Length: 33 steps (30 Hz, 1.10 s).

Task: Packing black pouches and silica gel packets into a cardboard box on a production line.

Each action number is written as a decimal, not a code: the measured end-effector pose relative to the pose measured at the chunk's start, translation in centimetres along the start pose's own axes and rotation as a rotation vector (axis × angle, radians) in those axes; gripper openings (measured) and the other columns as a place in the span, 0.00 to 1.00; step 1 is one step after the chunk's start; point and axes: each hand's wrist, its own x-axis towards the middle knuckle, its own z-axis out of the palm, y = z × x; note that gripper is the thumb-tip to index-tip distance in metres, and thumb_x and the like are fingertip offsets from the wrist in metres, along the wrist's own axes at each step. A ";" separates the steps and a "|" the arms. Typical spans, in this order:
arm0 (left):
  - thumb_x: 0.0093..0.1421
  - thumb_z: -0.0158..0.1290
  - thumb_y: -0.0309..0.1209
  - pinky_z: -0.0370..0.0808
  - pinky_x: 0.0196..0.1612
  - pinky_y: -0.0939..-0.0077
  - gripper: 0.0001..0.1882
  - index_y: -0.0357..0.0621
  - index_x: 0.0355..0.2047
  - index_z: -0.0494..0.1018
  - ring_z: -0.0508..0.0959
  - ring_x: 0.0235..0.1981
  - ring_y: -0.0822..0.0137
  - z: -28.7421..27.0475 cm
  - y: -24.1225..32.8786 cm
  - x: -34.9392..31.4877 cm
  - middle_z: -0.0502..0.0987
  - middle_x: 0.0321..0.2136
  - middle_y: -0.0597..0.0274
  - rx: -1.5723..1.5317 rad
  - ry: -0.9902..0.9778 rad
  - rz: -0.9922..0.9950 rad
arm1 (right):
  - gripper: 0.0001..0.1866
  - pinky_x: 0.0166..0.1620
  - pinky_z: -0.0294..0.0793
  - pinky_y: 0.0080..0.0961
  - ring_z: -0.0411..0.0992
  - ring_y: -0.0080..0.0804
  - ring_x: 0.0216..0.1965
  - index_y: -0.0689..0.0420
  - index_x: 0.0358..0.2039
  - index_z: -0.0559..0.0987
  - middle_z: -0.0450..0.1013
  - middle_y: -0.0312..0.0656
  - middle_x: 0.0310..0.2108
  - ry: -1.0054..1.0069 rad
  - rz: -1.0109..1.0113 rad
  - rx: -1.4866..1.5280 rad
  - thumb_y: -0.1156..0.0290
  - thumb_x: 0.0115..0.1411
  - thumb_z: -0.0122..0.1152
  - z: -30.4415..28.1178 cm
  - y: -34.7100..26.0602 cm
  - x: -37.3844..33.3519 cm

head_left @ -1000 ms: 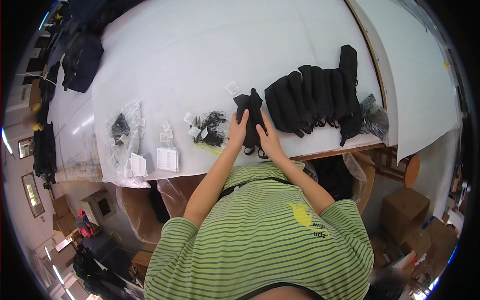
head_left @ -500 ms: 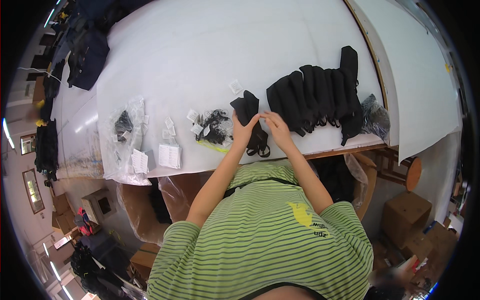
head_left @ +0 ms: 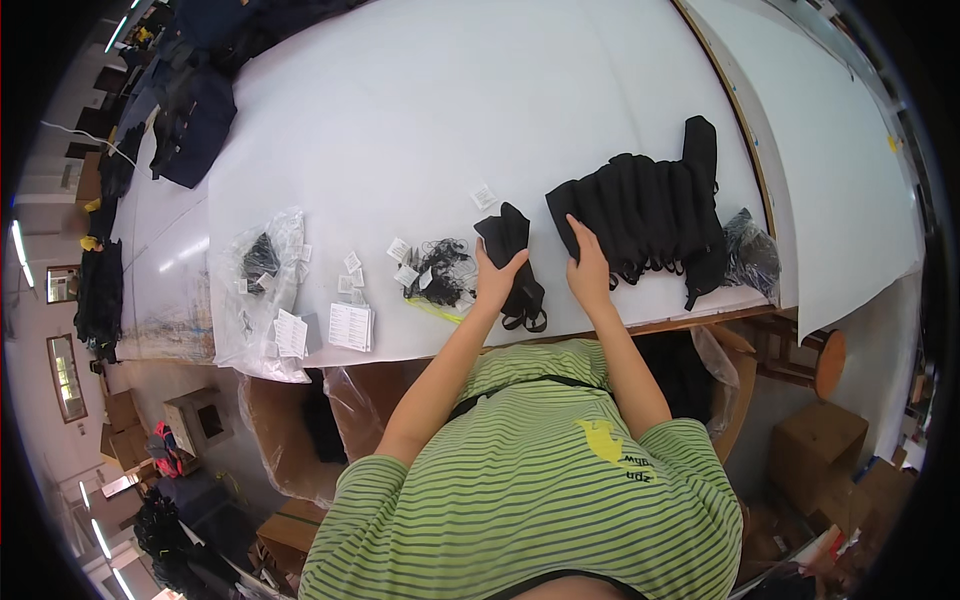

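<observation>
My left hand is closed around the side of a folded black fabric piece that looks like a small bag, its thumb lying across the front. Dark strap loops hang from the near end of this piece. To its right, my right hand has its fingers stretched out against the left end of a row of similar black fabric pieces. These lie pressed side by side, with small loops along their near edge. Left of my left hand is a tangle of black cords with white tags.
A small white packet lies beyond my left hand. Farther left are stacked printed cards and a clear plastic bag. A dark plastic-wrapped bundle sits right of the row. Lined cartons stand below the table edge.
My right hand has moved away from my left hand and the single black piece, rightward to the end of the row. My left hand keeps its hold. The whole view has shifted slightly.
</observation>
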 end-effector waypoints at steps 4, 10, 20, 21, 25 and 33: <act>0.46 0.67 0.46 0.65 0.57 0.68 0.62 0.29 0.65 0.36 0.67 0.57 0.53 -0.1 1.0 -0.3 0.59 0.58 0.35 -0.010 0.009 -0.025 | 0.38 0.60 0.60 0.32 0.60 0.44 0.62 0.52 0.62 0.63 0.62 0.53 0.59 -0.038 0.167 0.561 0.87 0.48 0.53 -1.2 -0.8 0.2; 0.48 0.66 0.44 0.65 0.58 0.68 0.61 0.29 0.65 0.35 0.66 0.58 0.53 -0.2 2.4 -0.9 0.59 0.58 0.35 -0.044 -0.065 0.024 | 0.39 0.60 0.60 0.33 0.61 0.44 0.59 0.52 0.67 0.53 0.58 0.56 0.60 -0.306 0.229 0.702 0.65 0.59 0.61 1.9 0.0 -2.5; 0.44 0.69 0.44 0.63 0.59 0.66 0.62 0.27 0.63 0.38 0.64 0.58 0.52 0.3 2.0 -0.3 0.58 0.57 0.38 0.211 -0.052 0.268 | 0.36 0.56 0.64 0.30 0.65 0.38 0.55 0.58 0.63 0.60 0.65 0.51 0.55 -0.252 0.319 0.587 0.58 0.59 0.61 3.1 0.6 -2.2; 0.42 0.70 0.45 0.64 0.59 0.66 0.62 0.26 0.63 0.40 0.65 0.57 0.52 0.2 1.7 -0.2 0.59 0.56 0.39 0.318 -0.009 0.322 | 0.38 0.56 0.64 0.32 0.65 0.40 0.55 0.59 0.63 0.60 0.64 0.53 0.55 -0.280 0.274 0.484 0.57 0.56 0.63 3.0 0.3 -2.0; 0.41 0.70 0.45 0.63 0.59 0.64 0.63 0.27 0.63 0.39 0.63 0.59 0.51 0.0 1.1 0.1 0.58 0.57 0.39 0.268 0.007 0.272 | 0.39 0.56 0.64 0.36 0.63 0.46 0.57 0.60 0.61 0.61 0.61 0.55 0.57 -0.238 0.232 0.190 0.60 0.52 0.66 0.8 -0.5 -1.4; 0.40 0.70 0.44 0.60 0.61 0.61 0.64 0.27 0.64 0.38 0.62 0.58 0.47 -0.2 1.1 0.3 0.58 0.56 0.36 0.272 -0.010 0.275 | 0.40 0.56 0.63 0.40 0.60 0.52 0.57 0.55 0.60 0.63 0.57 0.54 0.59 0.167 -0.179 -0.538 0.76 0.42 0.60 0.6 0.7 1.4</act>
